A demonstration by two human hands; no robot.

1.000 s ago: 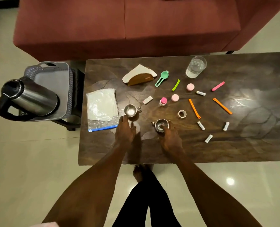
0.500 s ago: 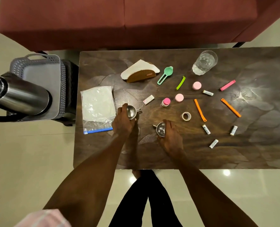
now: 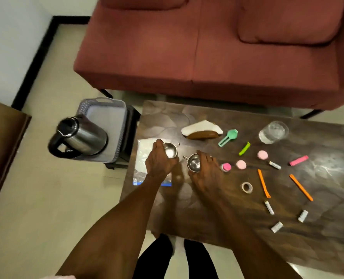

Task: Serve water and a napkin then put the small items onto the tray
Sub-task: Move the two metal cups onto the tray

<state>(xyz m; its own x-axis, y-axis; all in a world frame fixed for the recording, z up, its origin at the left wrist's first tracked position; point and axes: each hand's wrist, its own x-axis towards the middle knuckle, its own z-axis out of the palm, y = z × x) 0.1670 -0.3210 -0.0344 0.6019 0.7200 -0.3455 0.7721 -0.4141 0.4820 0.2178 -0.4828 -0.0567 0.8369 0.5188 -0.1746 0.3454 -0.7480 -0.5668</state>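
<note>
Two steel cups (image 3: pixel 170 151) (both empty), hand-held

1. Both forearms are bare all the way down, no sleeves past the elbow, and no watch or bracelets that show up.
2. Left hand (image 3: pixel 159 162) and right hand (image 3: pixel 204 172) are bare too, no gloves; too blurry to tell about rings.
3. Bit of pale pink fabric (image 3: pixel 63 276) at the bottom edge, near the left arm.
4. Legs in black trousers (image 3: pixel 197 260).
5. Feet are too hidden to make out.
</note>
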